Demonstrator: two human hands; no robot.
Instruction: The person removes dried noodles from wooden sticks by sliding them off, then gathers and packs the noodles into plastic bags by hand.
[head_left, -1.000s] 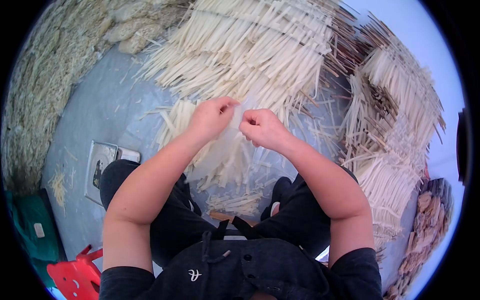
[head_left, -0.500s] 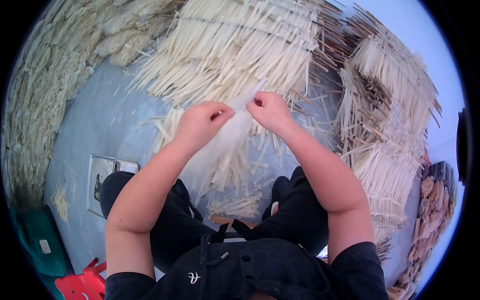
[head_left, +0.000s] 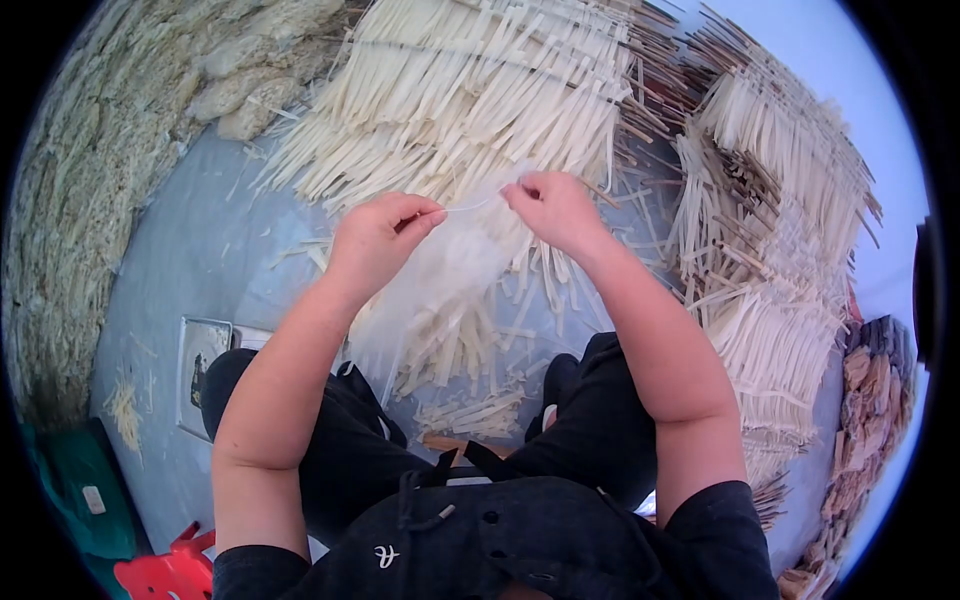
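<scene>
A thin, see-through plastic bag (head_left: 440, 270) hangs between my two hands, its top edge drawn into a line from one to the other. My left hand (head_left: 382, 240) pinches one end of that edge between thumb and fingers. At the opposite end, my right hand (head_left: 552, 208) is closed on the film, fingers curled in. The bag drapes down over a loose heap of pale, flat dried strips (head_left: 450, 355) on the floor in front of me. Its lower end is blurred and hard to make out.
Rows of pale strips on sticks (head_left: 480, 90) lie ahead, with another stack (head_left: 770, 220) at right. A rough fibrous mass (head_left: 90, 190) lines the left. A metal scale or tray (head_left: 205, 375), a red plastic stool (head_left: 170, 572) and a green container (head_left: 85, 480) stand near my left side.
My hands have moved farther apart, the left one going left and the right one slightly right. The bag's top edge now spans the gap, and its film spreads wider below.
</scene>
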